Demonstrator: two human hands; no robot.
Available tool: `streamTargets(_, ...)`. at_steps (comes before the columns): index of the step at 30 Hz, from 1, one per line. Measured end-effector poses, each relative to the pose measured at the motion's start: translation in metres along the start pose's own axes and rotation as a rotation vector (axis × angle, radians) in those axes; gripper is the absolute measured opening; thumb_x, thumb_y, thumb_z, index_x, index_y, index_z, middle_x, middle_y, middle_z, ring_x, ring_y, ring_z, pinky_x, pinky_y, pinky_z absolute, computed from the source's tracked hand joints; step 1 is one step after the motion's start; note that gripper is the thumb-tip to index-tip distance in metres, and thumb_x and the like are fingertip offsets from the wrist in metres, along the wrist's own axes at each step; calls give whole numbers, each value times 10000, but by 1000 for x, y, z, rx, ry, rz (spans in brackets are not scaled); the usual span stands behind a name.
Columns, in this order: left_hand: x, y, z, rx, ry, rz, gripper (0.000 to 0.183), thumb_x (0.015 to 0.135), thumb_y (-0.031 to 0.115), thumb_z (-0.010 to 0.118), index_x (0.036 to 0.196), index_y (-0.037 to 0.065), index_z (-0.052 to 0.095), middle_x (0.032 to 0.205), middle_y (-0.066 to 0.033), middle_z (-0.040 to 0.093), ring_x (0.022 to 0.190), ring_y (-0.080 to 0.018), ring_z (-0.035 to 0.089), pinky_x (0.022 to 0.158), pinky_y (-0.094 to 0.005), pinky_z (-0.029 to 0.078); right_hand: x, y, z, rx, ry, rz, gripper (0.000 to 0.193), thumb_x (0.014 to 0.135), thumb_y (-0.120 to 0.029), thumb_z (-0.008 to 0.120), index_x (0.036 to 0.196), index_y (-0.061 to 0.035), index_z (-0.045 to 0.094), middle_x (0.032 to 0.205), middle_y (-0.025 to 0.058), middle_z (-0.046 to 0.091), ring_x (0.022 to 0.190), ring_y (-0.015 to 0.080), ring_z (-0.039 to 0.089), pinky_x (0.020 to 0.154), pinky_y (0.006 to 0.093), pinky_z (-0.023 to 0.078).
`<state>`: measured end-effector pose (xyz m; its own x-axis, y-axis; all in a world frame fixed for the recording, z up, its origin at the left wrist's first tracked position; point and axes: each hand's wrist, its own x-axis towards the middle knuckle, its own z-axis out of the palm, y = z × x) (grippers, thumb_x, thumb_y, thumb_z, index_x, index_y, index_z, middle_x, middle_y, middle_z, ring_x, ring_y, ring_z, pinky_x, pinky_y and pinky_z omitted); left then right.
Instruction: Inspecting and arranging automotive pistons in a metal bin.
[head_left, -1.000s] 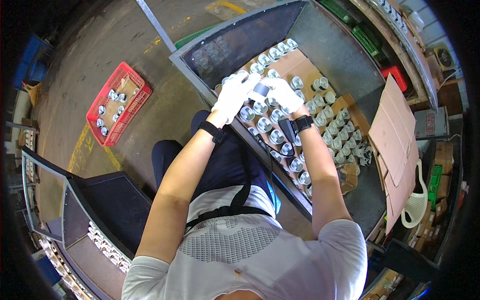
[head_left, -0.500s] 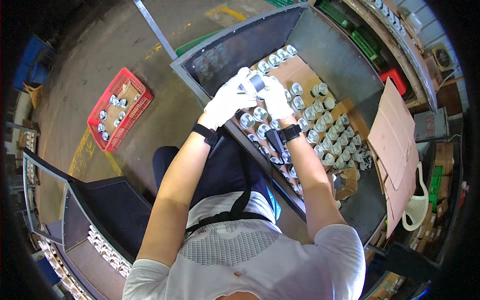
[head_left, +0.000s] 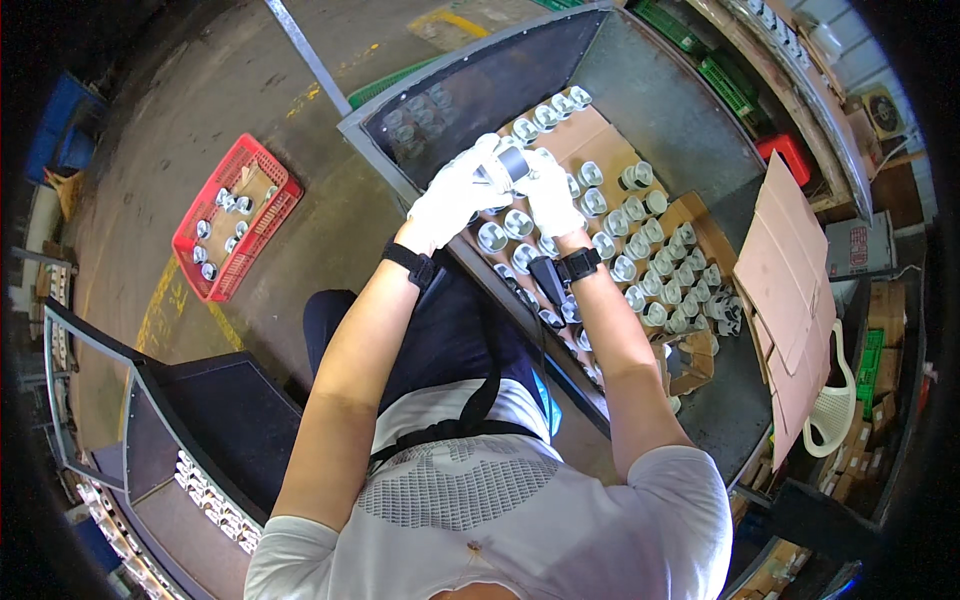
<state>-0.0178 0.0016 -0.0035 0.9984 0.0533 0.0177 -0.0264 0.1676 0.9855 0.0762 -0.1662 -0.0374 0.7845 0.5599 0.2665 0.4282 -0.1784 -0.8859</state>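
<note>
In white gloves, both my hands hold one silvery piston (head_left: 513, 164) with a dark band on its side, above the near-left part of a walled metal workbench (head_left: 720, 400). My left hand (head_left: 452, 200) is wrapped round its left side, and my right hand (head_left: 551, 195) grips it from the right. Partly hidden below my hands, more pistons (head_left: 491, 237) stand upright on a brown cardboard sheet (head_left: 605, 150). Several rows of them spread to the right, the far ones packed closely beside a cardboard edge.
A red plastic crate (head_left: 187, 240) with several pistons sits on the floor to the left. Leaning at the bench's right end is a large cardboard sheet (head_left: 785, 300). A small open carton (head_left: 692, 365) rests on the bench. Another dark bench (head_left: 225, 400) with metal parts stands lower left.
The whole view has shifted very slightly. Both hands keep their grip on the same piston, which looks turned only a little, if at all.
</note>
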Motion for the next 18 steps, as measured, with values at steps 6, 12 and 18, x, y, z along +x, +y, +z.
streamTargets(6, 0, 0, -1, -34, 8, -3, 919, 739, 158, 848, 1497, 11, 349, 1421, -143, 504, 1247, -214, 519, 1040, -327, 446, -3, -12, 1, -27, -11, -21, 329, 862, -103, 585, 1166, 4, 652, 1009, 129, 701, 911, 219, 647, 819, 336, 514)
streamTargets(12, -6, 9, 3, -29, 104, -24, 906, 738, 146, 846, 1489, 9, 358, 1379, -152, 528, 1215, -218, 540, 1011, -328, 469, -2, -32, -11, 16, -117, 7, 346, 863, -166, 655, 1185, -38, 659, 1054, 115, 647, 989, 255, 612, 886, 384, 482)
streamTargets(18, 8, -9, -4, 155, 24, 27, 802, 732, 79, 815, 1429, -9, 428, 1278, -126, 582, 1138, -192, 566, 960, -306, 485, -4, -19, -8, 16, -93, 44, 367, 849, -126, 642, 1199, -12, 644, 1042, 120, 671, 964, 219, 627, 852, 349, 501)
